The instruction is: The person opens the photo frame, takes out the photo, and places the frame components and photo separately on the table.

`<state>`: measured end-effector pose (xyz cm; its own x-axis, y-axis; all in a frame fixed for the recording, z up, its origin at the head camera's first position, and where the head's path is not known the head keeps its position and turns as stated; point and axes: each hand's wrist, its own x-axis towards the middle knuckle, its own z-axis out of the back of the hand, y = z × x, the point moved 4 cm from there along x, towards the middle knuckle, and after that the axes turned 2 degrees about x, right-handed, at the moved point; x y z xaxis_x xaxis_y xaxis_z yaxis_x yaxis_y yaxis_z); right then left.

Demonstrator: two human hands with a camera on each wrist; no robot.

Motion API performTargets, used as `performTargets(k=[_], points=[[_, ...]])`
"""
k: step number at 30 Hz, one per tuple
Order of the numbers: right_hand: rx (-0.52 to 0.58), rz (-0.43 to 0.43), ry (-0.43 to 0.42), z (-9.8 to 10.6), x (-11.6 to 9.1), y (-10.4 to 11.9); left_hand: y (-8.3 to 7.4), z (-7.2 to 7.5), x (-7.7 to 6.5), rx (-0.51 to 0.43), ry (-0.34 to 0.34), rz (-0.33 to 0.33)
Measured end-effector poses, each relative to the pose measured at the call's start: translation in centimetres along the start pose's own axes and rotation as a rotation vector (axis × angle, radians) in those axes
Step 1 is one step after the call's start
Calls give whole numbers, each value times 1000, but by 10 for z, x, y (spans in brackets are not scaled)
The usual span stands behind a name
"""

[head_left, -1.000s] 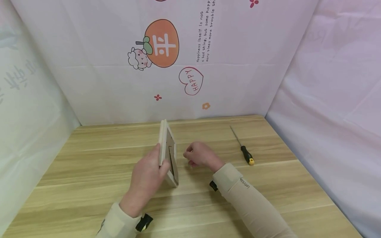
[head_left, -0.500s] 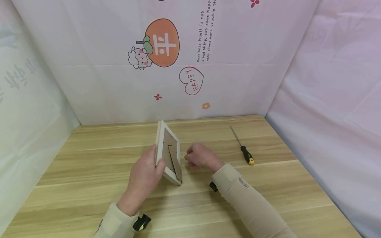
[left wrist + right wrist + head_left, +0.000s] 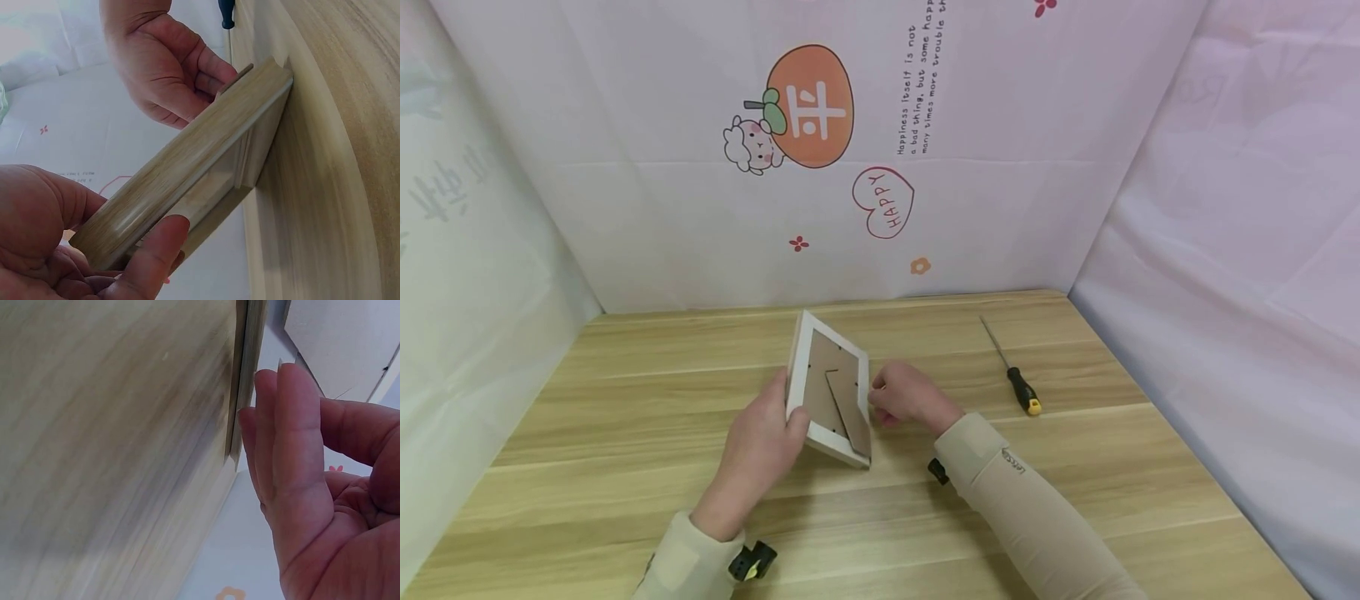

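My left hand (image 3: 760,437) grips a small light-wood picture frame (image 3: 823,392) by its left edge, thumb on the back side. The frame leans tilted, its lower corner at the tabletop. Its brown backboard, with small dark tabs and a fold-out stand flap (image 3: 852,419), faces up and to the right. From the left wrist view, the frame's (image 3: 181,162) side and part of its inner front show. My right hand (image 3: 910,393) is right by the frame's right edge. In the right wrist view that hand's fingers (image 3: 297,444) run fairly straight beside the frame, with nothing between them and the thumb.
A screwdriver (image 3: 1021,387) with a black and yellow handle lies on the right of the wood-grain table (image 3: 625,467). Behind the table hangs a white printed cloth (image 3: 662,225). More white cloth (image 3: 1240,275) closes off both sides.
The left hand has turned the frame so its back shows more, bringing its right edge over to the right hand. The right hand has barely moved.
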<state>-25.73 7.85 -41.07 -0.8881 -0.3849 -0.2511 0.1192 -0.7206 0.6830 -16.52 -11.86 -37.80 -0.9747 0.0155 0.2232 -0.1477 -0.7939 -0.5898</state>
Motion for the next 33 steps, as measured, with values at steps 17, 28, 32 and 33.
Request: performTargets(k=[17, 28, 32, 33], points=[[32, -78, -3, 0, 1, -11, 9, -10, -1, 104, 86, 41], [-51, -84, -35, 7, 0, -17, 15, -24, 1, 81, 119, -1], [-88, -81, -42, 9, -1, -18, 16, -28, 2, 88, 113, -22], [-94, -82, -44, 9, -2, -18, 16, -29, 3, 91, 108, -27]])
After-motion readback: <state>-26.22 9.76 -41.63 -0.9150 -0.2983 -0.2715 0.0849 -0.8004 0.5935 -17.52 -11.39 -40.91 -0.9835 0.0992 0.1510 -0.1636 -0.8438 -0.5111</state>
